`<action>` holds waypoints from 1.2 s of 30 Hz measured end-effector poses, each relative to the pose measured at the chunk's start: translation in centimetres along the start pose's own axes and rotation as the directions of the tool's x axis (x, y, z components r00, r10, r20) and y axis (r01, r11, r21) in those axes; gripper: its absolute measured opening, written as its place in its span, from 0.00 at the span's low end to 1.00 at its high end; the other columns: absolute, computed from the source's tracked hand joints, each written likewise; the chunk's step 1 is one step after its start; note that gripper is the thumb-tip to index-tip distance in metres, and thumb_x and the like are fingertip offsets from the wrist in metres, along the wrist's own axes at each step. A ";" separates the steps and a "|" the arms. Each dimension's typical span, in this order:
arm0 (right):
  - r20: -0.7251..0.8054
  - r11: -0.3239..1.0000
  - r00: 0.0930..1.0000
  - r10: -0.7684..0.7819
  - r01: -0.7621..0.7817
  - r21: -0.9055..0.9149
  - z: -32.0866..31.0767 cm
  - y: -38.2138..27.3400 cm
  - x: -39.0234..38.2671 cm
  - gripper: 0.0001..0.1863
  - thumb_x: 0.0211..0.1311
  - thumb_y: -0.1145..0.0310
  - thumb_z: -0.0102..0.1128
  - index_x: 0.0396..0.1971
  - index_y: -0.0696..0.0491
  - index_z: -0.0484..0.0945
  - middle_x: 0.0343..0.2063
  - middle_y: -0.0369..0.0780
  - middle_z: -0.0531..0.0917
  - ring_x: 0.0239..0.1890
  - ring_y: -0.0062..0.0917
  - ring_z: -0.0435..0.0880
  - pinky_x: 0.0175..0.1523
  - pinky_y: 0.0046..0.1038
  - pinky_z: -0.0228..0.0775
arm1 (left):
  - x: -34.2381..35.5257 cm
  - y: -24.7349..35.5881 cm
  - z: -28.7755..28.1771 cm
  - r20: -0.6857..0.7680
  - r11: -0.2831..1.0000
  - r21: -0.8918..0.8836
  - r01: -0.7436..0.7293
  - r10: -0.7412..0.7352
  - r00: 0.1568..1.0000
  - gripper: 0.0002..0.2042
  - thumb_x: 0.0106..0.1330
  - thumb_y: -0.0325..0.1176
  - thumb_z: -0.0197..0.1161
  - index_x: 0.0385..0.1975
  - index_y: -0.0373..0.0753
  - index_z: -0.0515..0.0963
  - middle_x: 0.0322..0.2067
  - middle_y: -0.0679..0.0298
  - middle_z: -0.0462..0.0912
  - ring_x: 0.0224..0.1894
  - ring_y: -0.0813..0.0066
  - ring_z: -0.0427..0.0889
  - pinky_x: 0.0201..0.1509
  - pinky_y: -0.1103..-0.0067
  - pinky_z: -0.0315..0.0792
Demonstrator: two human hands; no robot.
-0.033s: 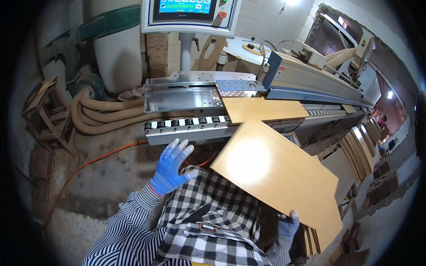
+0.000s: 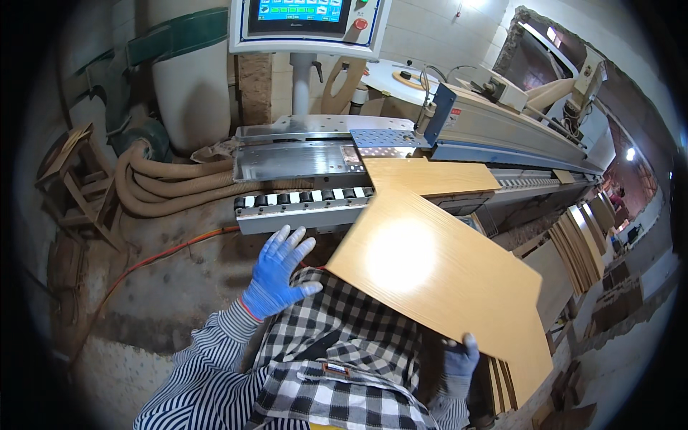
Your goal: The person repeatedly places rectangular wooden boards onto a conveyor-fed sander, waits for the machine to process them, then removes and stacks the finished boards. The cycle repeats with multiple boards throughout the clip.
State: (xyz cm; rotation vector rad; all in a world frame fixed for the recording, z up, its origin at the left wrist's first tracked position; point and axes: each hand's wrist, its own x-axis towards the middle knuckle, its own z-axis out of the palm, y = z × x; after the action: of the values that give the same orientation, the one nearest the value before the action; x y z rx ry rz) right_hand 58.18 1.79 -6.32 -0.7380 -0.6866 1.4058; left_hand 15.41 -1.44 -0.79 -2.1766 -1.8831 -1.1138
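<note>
A yellowish wood-grain panel (image 2: 459, 287) hangs tilted in front of me, a bright glare on its upper face. My right hand (image 2: 461, 358), gloved, grips its near edge with the thumb on top; the other fingers are hidden behind or under it. My left hand (image 2: 278, 276), in a blue-coated glove, is raised with fingers spread, a little left of the panel's left corner and touching nothing. Beyond it, a second wood-grain panel (image 2: 437, 174) lies on the long machine (image 2: 304, 159), partly hidden by the held one.
A roller rail (image 2: 308, 201) runs along the machine's near side. Above stands a control screen (image 2: 301, 14). Ribbed hoses (image 2: 143, 193) and a wooden stool frame (image 2: 86, 186) are at left; an orange cable (image 2: 165, 256) crosses the floor. Stacked boards (image 2: 577, 247) stand at right.
The held panel has shifted left with my right hand, its left corner now closer to my left hand. The panel on the machine has slid slightly right.
</note>
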 end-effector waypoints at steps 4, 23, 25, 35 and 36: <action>0.186 0.983 0.965 0.183 -0.183 -0.018 8.7 3.1 3.6 0.12 0.58 0.67 0.56 0.40 0.58 0.74 0.28 0.39 0.79 0.28 0.25 0.78 0.37 0.29 0.76 | -1.0 0.1 -1.6 0.038 0.962 0.271 -0.017 0.007 0.999 0.39 0.55 0.67 0.57 0.60 0.45 0.69 0.64 0.51 0.61 0.70 0.50 0.50 0.72 0.56 0.41; 0.458 0.873 0.818 0.348 -0.104 -0.477 17.2 8.8 13.3 0.27 0.63 0.69 0.56 0.60 0.63 0.64 0.52 0.49 0.77 0.50 0.32 0.80 0.56 0.29 0.72 | 0.7 -10.2 -5.3 -0.228 0.757 0.437 0.485 -0.428 0.874 0.31 0.55 0.56 0.65 0.54 0.41 0.74 0.60 0.53 0.69 0.66 0.53 0.60 0.65 0.63 0.60; 0.510 0.442 0.857 0.067 0.433 -0.785 13.9 6.1 14.7 0.21 0.60 0.70 0.58 0.53 0.60 0.74 0.49 0.45 0.80 0.51 0.28 0.80 0.57 0.26 0.69 | 1.8 -10.8 -5.1 -0.212 0.747 0.429 0.508 -0.464 0.860 0.32 0.55 0.57 0.64 0.56 0.42 0.74 0.61 0.53 0.67 0.67 0.53 0.58 0.67 0.63 0.58; 0.426 -0.648 0.904 0.026 0.340 -0.682 -2.6 -1.5 20.7 0.25 0.55 0.62 0.60 0.54 0.48 0.72 0.56 0.41 0.73 0.59 0.38 0.68 0.61 0.41 0.60 | 3.3 -10.8 -4.7 -0.142 0.749 0.422 0.511 -0.502 0.853 0.35 0.55 0.60 0.64 0.59 0.44 0.71 0.63 0.53 0.65 0.69 0.56 0.56 0.69 0.65 0.55; 0.424 -0.632 0.905 0.036 0.349 -0.692 -2.7 -1.3 20.7 0.23 0.56 0.63 0.59 0.54 0.48 0.72 0.56 0.41 0.73 0.59 0.38 0.69 0.61 0.41 0.60 | 3.2 -10.8 -4.5 -0.146 0.742 0.424 0.519 -0.510 0.848 0.35 0.55 0.60 0.64 0.59 0.44 0.71 0.63 0.53 0.65 0.69 0.56 0.55 0.70 0.65 0.54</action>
State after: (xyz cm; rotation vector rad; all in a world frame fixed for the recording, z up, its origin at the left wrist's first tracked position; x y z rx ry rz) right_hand 62.21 22.31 -7.08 -1.7598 -2.4234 -0.2932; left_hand 3.69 1.81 -0.05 -1.4224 -2.5098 -0.6256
